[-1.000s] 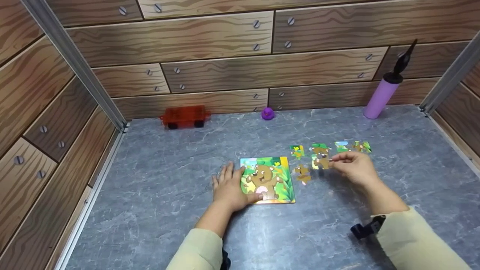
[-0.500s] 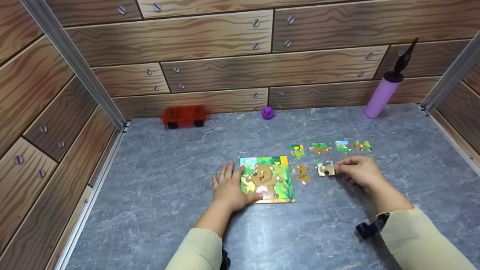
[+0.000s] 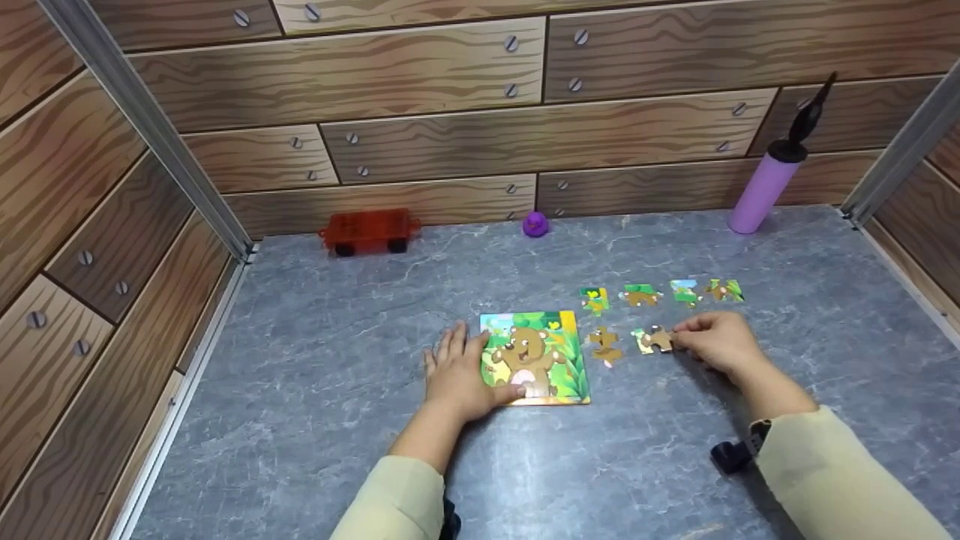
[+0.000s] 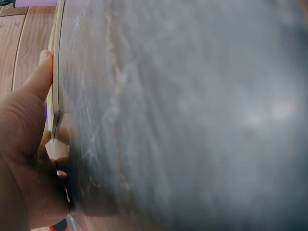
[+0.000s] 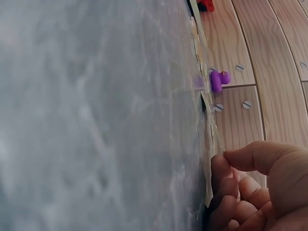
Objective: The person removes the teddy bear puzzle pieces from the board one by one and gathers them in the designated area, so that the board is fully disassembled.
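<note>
A square bear jigsaw puzzle (image 3: 529, 360) lies on the grey tabletop. My left hand (image 3: 459, 375) rests along its left side, fingers spread straight and the thumb across its lower edge; the left wrist view shows this thumb (image 4: 41, 79) against the board's edge. My right hand (image 3: 718, 341) pinches a brown and pale-green puzzle piece (image 3: 652, 340) between thumb and fingertips, low over the table. Whether the piece touches the table I cannot tell. Between it and the board lies a brown puzzle piece (image 3: 604, 346). In the right wrist view the other fingers are curled under the thumb.
Behind lie loose pieces: one with a yellow flower (image 3: 595, 301), a green-brown piece (image 3: 641, 295), a sky-blue piece (image 3: 685, 292) and a brown-green piece (image 3: 724, 290). By the back wall stand a red toy wagon (image 3: 370, 232), a purple duck (image 3: 535, 224) and a purple pump (image 3: 763, 191).
My right hand has brought the puzzle piece slightly right and nearer to me, off the green-brown piece behind it. The held piece has turned a little. My left hand has stayed put.
</note>
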The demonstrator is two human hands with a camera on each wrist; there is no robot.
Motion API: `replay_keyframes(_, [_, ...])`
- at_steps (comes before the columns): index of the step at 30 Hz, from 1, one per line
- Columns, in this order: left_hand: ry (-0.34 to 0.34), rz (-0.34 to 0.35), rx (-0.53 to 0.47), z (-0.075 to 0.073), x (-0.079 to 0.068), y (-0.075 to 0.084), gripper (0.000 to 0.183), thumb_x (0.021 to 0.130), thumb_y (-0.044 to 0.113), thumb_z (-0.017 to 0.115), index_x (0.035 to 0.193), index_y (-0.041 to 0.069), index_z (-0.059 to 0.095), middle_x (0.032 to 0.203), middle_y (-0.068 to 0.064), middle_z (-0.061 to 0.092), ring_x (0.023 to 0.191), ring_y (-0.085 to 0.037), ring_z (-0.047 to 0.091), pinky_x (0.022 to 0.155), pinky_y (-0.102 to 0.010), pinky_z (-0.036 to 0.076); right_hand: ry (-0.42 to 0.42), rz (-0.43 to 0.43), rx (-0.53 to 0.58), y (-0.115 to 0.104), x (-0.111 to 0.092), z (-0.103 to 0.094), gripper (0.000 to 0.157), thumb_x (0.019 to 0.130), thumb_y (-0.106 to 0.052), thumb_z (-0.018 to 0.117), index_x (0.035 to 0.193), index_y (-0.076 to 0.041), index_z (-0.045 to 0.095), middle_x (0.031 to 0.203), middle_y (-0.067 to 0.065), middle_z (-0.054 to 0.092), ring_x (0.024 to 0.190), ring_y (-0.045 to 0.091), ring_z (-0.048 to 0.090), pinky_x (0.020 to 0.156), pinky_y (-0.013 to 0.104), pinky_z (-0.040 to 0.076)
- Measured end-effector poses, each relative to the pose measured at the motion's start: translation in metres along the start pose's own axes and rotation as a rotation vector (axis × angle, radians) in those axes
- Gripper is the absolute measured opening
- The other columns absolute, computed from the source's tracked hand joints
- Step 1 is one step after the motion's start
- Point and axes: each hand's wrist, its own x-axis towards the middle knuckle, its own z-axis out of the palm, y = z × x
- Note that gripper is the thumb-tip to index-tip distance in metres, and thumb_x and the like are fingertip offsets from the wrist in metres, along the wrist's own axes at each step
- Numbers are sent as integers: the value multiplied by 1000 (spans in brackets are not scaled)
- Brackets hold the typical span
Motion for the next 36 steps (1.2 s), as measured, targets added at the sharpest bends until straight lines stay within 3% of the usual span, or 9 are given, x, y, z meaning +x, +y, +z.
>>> replay_keyframes(9, [2, -5, 8, 3, 3, -2, 109, 76, 75, 80, 163, 21, 44, 175, -17, 18, 161, -40, 10, 125, -69, 4, -1, -16, -75, 1, 0, -2, 28, 93, -14, 76, 106, 11, 74, 74, -4, 66, 63, 10, 59, 53, 24, 53])
replay_keyframes(20, [-16, -13, -2, 1, 1, -1, 109, 77, 75, 79, 164, 21, 42, 176, -17, 16, 162, -39, 9, 125, -69, 3, 31, 7, -45, -2, -5, 2, 29, 96, -15, 71, 111, 9, 72, 81, -1, 68, 68, 11, 59, 55, 26, 53])
replay_keyframes(25, [-14, -13, -6, 1, 1, -1, 108, 77, 75, 80, 164, 22, 43, 176, -17, 16, 162, -39, 9, 125, -69, 3, 85, -61, -74, -11, -11, 13, 30, 96, -14, 71, 112, 12, 70, 84, 4, 70, 67, 11, 60, 56, 24, 52])
replay_keyframes(31, [-2, -3, -13, 0, 0, 0, 107, 77, 72, 82, 163, 21, 44, 175, -18, 19, 161, -40, 11, 125, -69, 5, 125, -208, -105, -28, -21, 34, 26, 91, -9, 77, 106, 12, 73, 83, 7, 73, 69, 11, 60, 60, 21, 50])
replay_keyframes(36, [-6, -9, -13, 0, 0, -1, 107, 77, 73, 81, 163, 21, 43, 175, -17, 17, 162, -40, 10, 126, -68, 3, 80, -252, -54, -43, -29, 55, 24, 90, -4, 77, 107, 12, 73, 81, 7, 70, 69, 14, 59, 59, 23, 51])
